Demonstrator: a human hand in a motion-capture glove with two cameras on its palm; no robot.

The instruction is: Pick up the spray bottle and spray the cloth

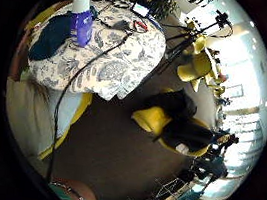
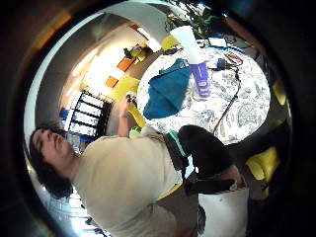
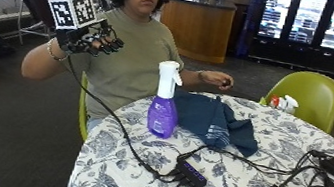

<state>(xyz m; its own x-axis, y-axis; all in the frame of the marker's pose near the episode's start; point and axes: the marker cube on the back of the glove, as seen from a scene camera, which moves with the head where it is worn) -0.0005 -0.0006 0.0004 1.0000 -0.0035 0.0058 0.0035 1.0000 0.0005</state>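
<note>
On the floral tablecloth (image 3: 242, 171) stands the spray bottle (image 3: 164, 104); raised gloved hand's (image 3: 88, 38) fingers curl loosely, empty.

Spray bottle (image 3: 164, 104): purple body, white neck and trigger head, standing upright on the table (image 3: 141, 170) towards its left side. Cloth (image 3: 216, 121): dark blue, crumpled and partly folded, lying flat on the table just right of the bottle and slightly farther.
</note>
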